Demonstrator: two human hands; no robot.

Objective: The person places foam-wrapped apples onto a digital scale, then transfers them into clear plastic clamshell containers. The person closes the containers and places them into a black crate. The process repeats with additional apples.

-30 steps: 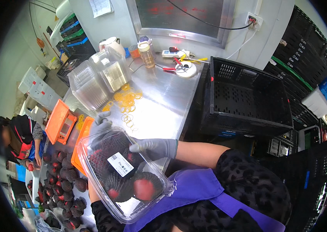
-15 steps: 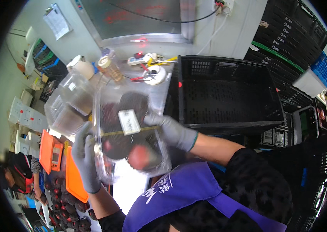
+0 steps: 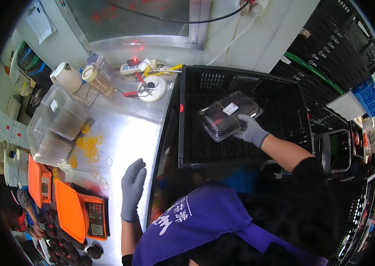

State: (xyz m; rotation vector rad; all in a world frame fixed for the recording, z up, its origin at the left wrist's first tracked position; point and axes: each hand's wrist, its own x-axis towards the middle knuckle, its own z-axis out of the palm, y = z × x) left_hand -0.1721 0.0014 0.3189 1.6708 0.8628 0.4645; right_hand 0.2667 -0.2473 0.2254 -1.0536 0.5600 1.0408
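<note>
My right hand (image 3: 253, 131), in a grey glove, grips the near right edge of a clear plastic clamshell box (image 3: 217, 126). Dark, reddish contents show through its lid, which carries a white label. The box is inside the outline of a large black plastic crate (image 3: 240, 160), slightly tilted; whether it touches the crate floor I cannot tell. Also gloved in grey, my left hand (image 3: 133, 190) hovers over the metal table (image 3: 127, 133), holding nothing, its fingers stretched out. Yellow rubber bands (image 3: 91, 148) lie scattered on the table to its upper left.
Stacked clear containers (image 3: 54, 119), an orange scale (image 3: 70, 210) and a second scale (image 3: 36, 179) line the table's left. Bottles, a kettle (image 3: 67, 77) and a white roll (image 3: 156, 92) stand behind. Black crates (image 3: 324, 53) rise at right. Another person's hand (image 3: 36, 230) is near dark round fruit (image 3: 63, 244).
The clamshell box has gone from between both hands over the table to the crate on the right, in my right hand. My left hand has let go of it.
</note>
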